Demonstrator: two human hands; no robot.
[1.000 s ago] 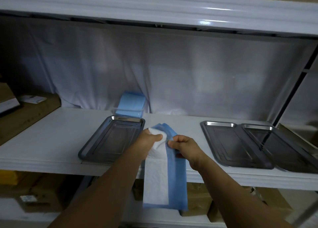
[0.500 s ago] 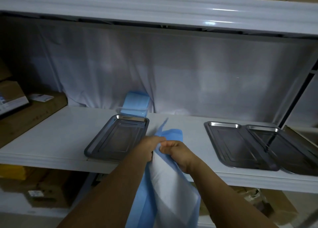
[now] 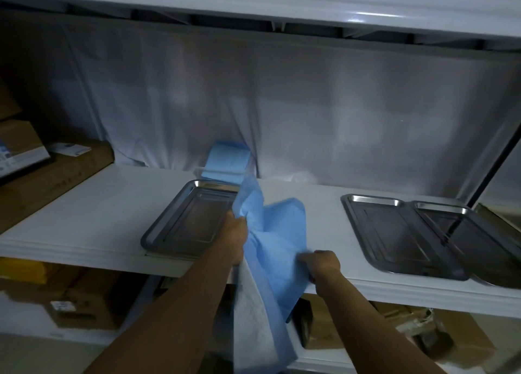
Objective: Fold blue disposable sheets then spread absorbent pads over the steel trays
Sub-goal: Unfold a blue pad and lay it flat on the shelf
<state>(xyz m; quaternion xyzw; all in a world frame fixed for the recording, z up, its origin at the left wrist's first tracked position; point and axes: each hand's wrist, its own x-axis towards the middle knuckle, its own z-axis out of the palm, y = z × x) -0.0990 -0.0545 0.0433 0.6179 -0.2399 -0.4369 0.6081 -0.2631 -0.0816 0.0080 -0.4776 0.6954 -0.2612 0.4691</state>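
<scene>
Both hands grip a soft, crumpled blue sheet [image 3: 277,232] with white backing: left hand [image 3: 236,234] beside the shiny steel tray [image 3: 189,224], right hand [image 3: 322,266] at the shelf [image 3: 93,204] edge.

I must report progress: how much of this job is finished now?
Done: nothing covers the three steel trays. In hand: left hand and right hand grip one blue sheet, unfolding. Left: cover every tray; blue stack waits behind.

Both hands, left [image 3: 235,232] and right [image 3: 324,265], grip a blue sheet [image 3: 277,232] beside a steel tray [image 3: 191,221].
</scene>
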